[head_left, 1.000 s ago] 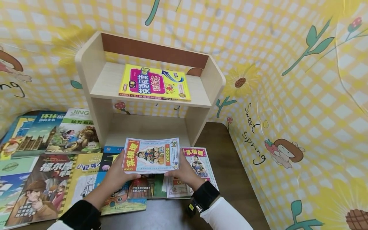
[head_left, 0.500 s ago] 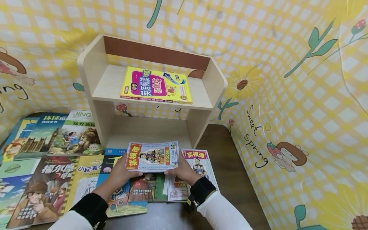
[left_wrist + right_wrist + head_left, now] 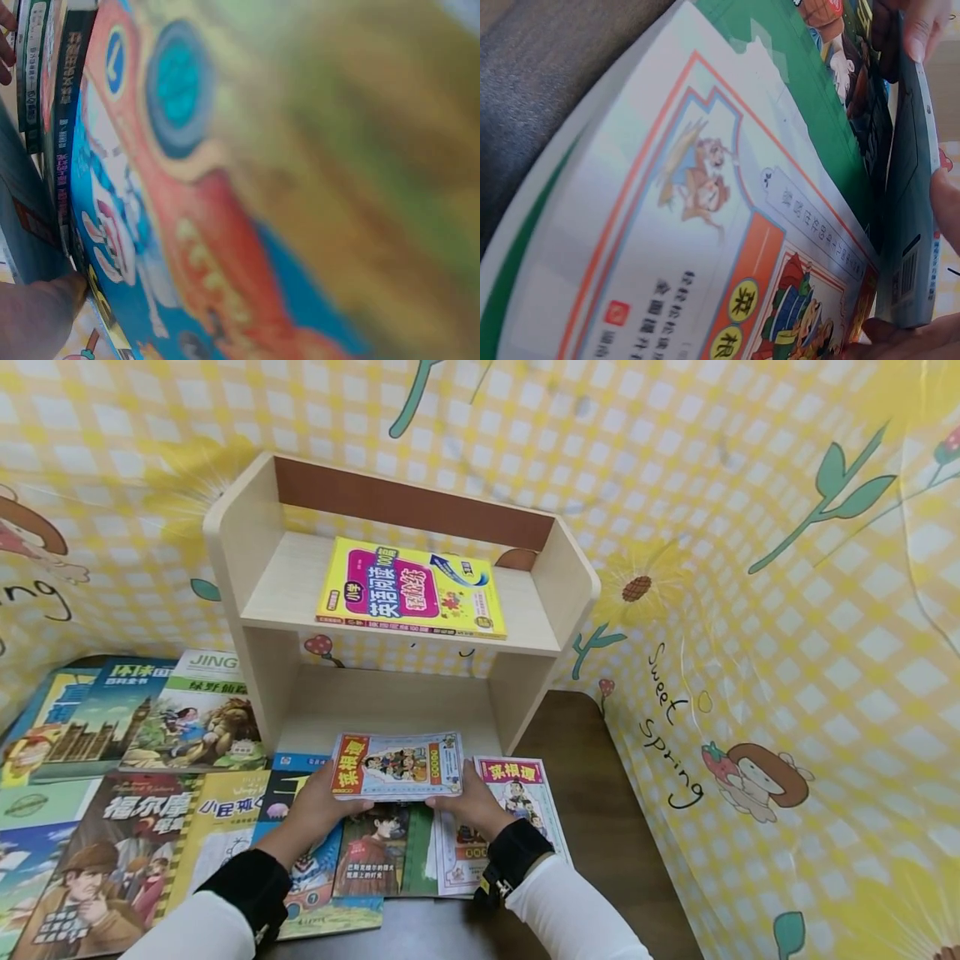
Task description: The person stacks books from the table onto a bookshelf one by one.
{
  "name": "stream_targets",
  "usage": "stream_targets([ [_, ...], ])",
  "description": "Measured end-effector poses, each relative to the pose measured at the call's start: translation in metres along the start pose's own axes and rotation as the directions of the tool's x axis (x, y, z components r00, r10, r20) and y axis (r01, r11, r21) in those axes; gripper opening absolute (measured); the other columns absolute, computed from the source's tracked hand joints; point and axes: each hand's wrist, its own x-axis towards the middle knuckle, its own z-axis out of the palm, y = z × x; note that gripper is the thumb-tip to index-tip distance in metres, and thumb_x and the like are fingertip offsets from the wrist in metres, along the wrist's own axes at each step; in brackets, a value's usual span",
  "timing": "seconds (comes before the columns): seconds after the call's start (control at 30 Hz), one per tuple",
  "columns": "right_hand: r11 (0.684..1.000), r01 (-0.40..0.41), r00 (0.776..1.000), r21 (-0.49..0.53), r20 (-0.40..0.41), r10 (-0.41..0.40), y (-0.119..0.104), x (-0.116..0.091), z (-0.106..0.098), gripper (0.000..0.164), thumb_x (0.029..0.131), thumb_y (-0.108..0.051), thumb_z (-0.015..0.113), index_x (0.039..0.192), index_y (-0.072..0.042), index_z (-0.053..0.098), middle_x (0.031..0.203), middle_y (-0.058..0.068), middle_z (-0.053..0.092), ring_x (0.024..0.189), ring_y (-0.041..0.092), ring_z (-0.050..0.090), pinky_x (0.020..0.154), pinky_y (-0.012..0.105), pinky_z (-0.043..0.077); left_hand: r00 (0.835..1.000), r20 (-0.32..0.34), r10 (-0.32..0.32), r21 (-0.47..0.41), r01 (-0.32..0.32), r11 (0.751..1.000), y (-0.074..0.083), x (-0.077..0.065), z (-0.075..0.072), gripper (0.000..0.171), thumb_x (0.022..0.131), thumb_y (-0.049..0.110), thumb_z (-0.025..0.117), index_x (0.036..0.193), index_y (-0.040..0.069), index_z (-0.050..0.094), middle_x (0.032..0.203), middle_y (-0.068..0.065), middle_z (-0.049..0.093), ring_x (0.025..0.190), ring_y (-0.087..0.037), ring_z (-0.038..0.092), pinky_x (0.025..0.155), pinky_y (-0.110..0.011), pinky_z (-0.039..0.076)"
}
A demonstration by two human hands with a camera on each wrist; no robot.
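Note:
Both hands hold a small book (image 3: 399, 766) with a cartoon cover and a red title panel, level in front of the shelf's lower opening. My left hand (image 3: 315, 810) grips its left end, thumb along the near edge. At the right end my right hand (image 3: 474, 800) grips it the same way. From the right wrist, the held book (image 3: 911, 217) shows its pale underside and a barcode, above the other books. Below the hands lie a blue cartoon book (image 3: 311, 868), a dark-covered book (image 3: 372, 853) and a pink-titled book (image 3: 517, 793).
A two-tier wooden bookshelf (image 3: 258, 539) stands behind the hands. On its upper tier a yellow English reading book (image 3: 412, 589) lies flat. Several books, including a detective book (image 3: 97, 868), cover the left of the dark table (image 3: 600, 810). Patterned cloth (image 3: 750, 635) surrounds it.
The held book has tipped flatter and moved slightly away toward the shelf, with both hands moving along. The view has shifted a little, and the other books stay where they lay.

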Motion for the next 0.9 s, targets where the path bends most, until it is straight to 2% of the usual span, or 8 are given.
stream_targets([
  [0.1, 1.0, -0.013, 1.0, -0.028, -0.018, 0.013, 0.001, 0.005, 0.002, 0.072, 0.084, -0.006, 0.074, 0.141, 0.0, 0.031, 0.116, 0.016, 0.063, 0.098, 0.029, 0.063, 0.091, 0.044, 0.049, 1.0, -0.015, -0.005, 0.063, 0.006, 0.998, -0.001, 0.005, 0.0, 0.075, 0.085, 0.016, 0.076, 0.143, -0.006, 0.034, 0.126, -0.027, 0.054, 0.113, -0.042, 0.055, 0.09, -0.055, 0.047],
  [0.27, 0.997, -0.041, 0.997, -0.068, -0.063, 0.037, 0.001, 0.014, 0.004, 0.069, 0.084, -0.01, 0.075, 0.14, 0.0, 0.035, 0.12, 0.016, 0.059, 0.11, 0.031, 0.057, 0.099, 0.047, 0.043, 0.999, -0.038, -0.007, 0.115, 0.012, 0.993, -0.004, 0.014, 0.0, 0.068, 0.085, 0.013, 0.075, 0.139, -0.008, 0.038, 0.123, -0.028, 0.053, 0.109, -0.043, 0.055, 0.088, -0.055, 0.047],
  [0.37, 0.994, -0.05, 0.995, -0.096, -0.086, 0.041, 0.001, 0.019, 0.006, 0.074, 0.085, -0.011, 0.074, 0.143, 0.004, 0.032, 0.131, 0.021, 0.052, 0.123, 0.037, 0.049, 0.105, 0.05, 0.038, 0.999, -0.04, 0.003, 0.144, 0.003, 0.99, -0.007, 0.019, -0.001, 0.068, 0.086, 0.014, 0.073, 0.14, -0.008, 0.038, 0.13, -0.031, 0.049, 0.117, -0.046, 0.048, 0.094, -0.058, 0.042],
  [0.5, 0.986, -0.072, 0.992, -0.148, -0.117, 0.055, 0.003, 0.025, 0.008, 0.081, 0.086, -0.015, 0.074, 0.147, 0.006, 0.026, 0.14, 0.026, 0.043, 0.132, 0.041, 0.039, 0.109, 0.051, 0.034, 1.0, -0.007, 0.014, 0.176, -0.013, 0.984, -0.009, 0.024, -0.003, 0.069, 0.089, 0.012, 0.069, 0.144, -0.009, 0.031, 0.141, -0.035, 0.035, 0.127, -0.051, 0.034, 0.101, -0.062, 0.034],
  [0.53, 0.983, -0.081, 0.99, -0.166, -0.124, 0.061, 0.003, 0.027, 0.008, 0.082, 0.086, -0.016, 0.075, 0.147, 0.008, 0.025, 0.142, 0.028, 0.04, 0.134, 0.042, 0.037, 0.109, 0.052, 0.032, 1.0, 0.001, 0.014, 0.18, -0.014, 0.984, -0.008, 0.024, -0.004, 0.07, 0.09, 0.011, 0.069, 0.144, -0.01, 0.03, 0.142, -0.036, 0.033, 0.128, -0.051, 0.033, 0.102, -0.062, 0.034],
  [0.7, 0.955, -0.112, 0.986, -0.275, -0.148, 0.073, -0.002, 0.033, 0.011, 0.089, 0.086, -0.02, 0.074, 0.148, 0.013, 0.018, 0.151, 0.033, 0.024, 0.141, 0.046, 0.021, 0.113, 0.053, 0.025, 0.999, 0.006, 0.036, 0.191, -0.037, 0.981, -0.004, 0.028, -0.008, 0.069, 0.088, 0.006, 0.07, 0.142, -0.011, 0.031, 0.136, -0.035, 0.039, 0.123, -0.051, 0.039, 0.097, -0.061, 0.039],
  [0.77, 0.94, -0.111, 0.985, -0.324, -0.159, 0.062, -0.004, 0.035, 0.013, 0.088, 0.086, -0.02, 0.074, 0.146, 0.014, 0.02, 0.149, 0.034, 0.027, 0.14, 0.048, 0.021, 0.113, 0.053, 0.025, 1.0, -0.002, 0.03, 0.209, -0.029, 0.977, -0.002, 0.03, -0.009, 0.069, 0.087, 0.005, 0.07, 0.142, -0.012, 0.031, 0.134, -0.035, 0.041, 0.124, -0.051, 0.038, 0.098, -0.062, 0.038],
  [0.9, 0.909, -0.138, 0.979, -0.392, -0.196, 0.064, -0.004, 0.043, 0.015, 0.086, 0.086, -0.022, 0.075, 0.146, 0.014, 0.024, 0.146, 0.033, 0.033, 0.139, 0.047, 0.025, 0.112, 0.051, 0.029, 0.999, -0.009, -0.04, 0.252, 0.041, 0.967, -0.003, 0.035, -0.006, 0.073, 0.091, 0.005, 0.066, 0.146, -0.012, 0.021, 0.139, -0.038, 0.032, 0.126, -0.051, 0.035, 0.1, -0.061, 0.037],
])
